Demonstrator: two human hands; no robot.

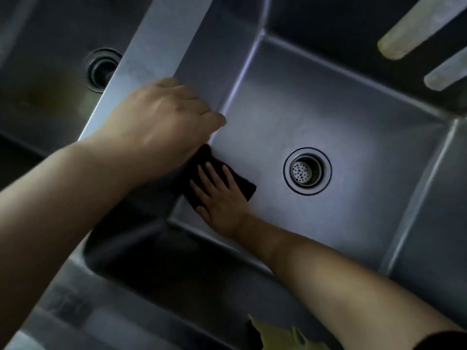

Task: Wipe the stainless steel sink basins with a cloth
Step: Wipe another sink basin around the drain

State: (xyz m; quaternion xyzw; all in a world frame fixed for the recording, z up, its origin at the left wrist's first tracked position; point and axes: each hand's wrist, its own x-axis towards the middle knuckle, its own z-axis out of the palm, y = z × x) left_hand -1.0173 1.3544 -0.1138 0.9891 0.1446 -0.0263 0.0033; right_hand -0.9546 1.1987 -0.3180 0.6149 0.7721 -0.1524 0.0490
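Observation:
I look down into the right stainless steel basin point(348, 132), whose strainer drain point(307, 171) sits mid-floor. A dark cloth point(202, 157) lies on the basin floor near the left wall. My right hand point(222, 200) presses flat on the cloth with its fingers spread and straight. My left hand point(161, 117) sits on the divider rim point(161, 41) between the two basins; its fingers curl over the rim's edge and their tips are hidden. It covers part of the cloth from view.
The left basin point(45, 97) with its own drain point(102, 69) lies beyond the divider. Two pale spouts point(417, 29) reach in from the top right above the basin. A yellow-green object point(278, 337) shows at the bottom edge.

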